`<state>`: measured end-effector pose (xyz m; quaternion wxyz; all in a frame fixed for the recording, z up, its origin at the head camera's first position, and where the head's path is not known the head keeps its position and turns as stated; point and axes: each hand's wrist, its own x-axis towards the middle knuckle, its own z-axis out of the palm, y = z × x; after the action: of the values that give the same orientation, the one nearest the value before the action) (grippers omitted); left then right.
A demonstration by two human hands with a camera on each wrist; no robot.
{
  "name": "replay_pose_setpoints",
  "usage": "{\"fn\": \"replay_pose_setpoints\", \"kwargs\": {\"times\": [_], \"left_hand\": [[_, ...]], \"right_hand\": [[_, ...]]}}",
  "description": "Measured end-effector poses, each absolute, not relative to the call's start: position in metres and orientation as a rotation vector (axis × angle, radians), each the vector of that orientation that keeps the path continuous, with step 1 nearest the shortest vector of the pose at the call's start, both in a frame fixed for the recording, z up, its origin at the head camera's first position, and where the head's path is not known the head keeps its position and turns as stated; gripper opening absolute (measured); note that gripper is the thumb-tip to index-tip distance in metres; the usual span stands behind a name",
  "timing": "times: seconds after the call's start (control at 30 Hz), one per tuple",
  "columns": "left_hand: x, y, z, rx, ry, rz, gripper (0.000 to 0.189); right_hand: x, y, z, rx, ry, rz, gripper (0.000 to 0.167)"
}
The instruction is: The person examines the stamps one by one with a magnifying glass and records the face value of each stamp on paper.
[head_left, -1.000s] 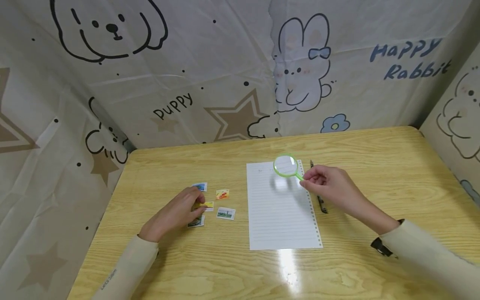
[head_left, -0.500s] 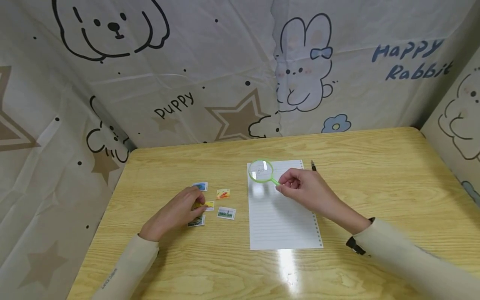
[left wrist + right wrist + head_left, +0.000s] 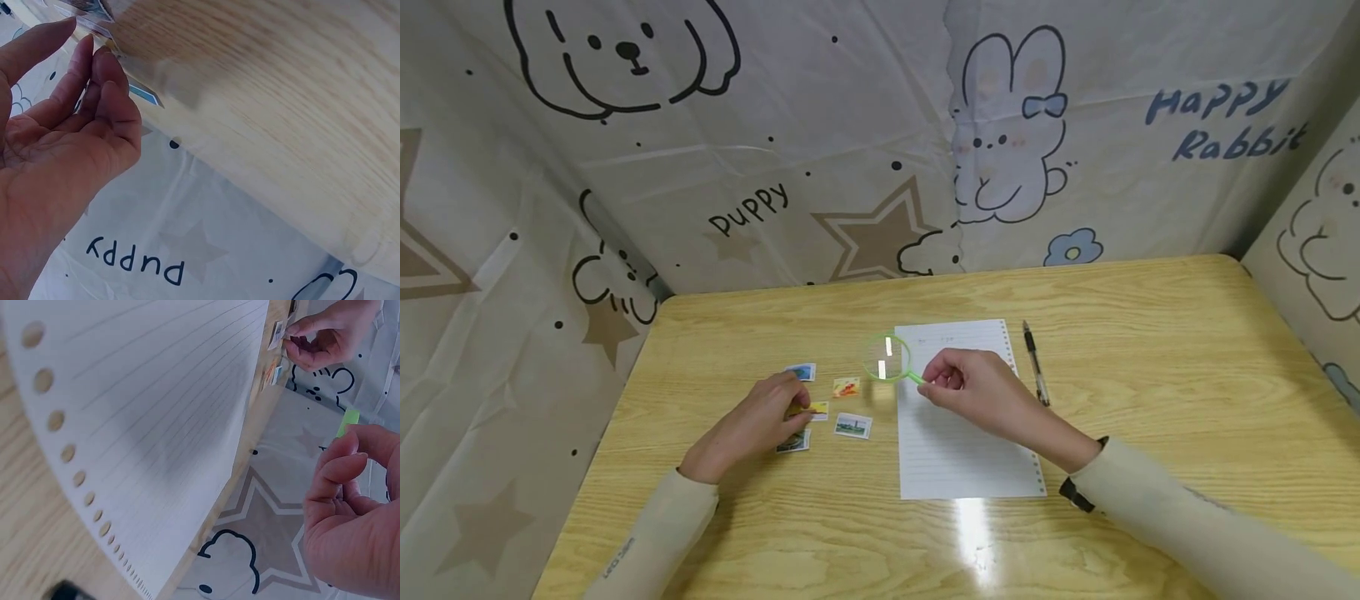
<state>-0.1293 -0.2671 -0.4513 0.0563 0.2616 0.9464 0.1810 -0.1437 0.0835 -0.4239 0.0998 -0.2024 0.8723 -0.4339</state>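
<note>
My right hand (image 3: 981,387) pinches the green handle of a magnifying glass (image 3: 886,358) between thumb and fingers. Its round lens is raised over the left edge of a lined sheet of paper (image 3: 958,458), partly over bare wood. In the right wrist view only a bit of the green handle (image 3: 348,420) shows past the fingers. My left hand (image 3: 756,425) has its bent, relaxed fingertips down at a yellow stamp (image 3: 820,410), partly covering it. Around it lie a blue stamp (image 3: 805,372), a dark green stamp (image 3: 796,442), an orange-red stamp (image 3: 847,387) and a landscape stamp (image 3: 853,426).
A black pen (image 3: 1035,358) lies right of the paper, beside its punched edge. The wooden table (image 3: 1150,333) meets a fabric backdrop (image 3: 850,125) with cartoon prints at the back and both sides.
My right hand has carried the magnifying glass leftward across the top of the paper to its left edge, toward the stamps. The pen shows fully again. The left hand stays put.
</note>
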Motion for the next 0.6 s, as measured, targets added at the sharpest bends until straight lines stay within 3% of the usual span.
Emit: {"fn": "replay_pose_setpoints", "kwargs": {"times": [0.6], "left_hand": [[-0.127, -0.266, -0.449, 0.741, 2.843, 0.56, 0.011]], "right_hand": [[-0.136, 0.046, -0.435, -0.776, 2.517, -1.264, 0.009]]}}
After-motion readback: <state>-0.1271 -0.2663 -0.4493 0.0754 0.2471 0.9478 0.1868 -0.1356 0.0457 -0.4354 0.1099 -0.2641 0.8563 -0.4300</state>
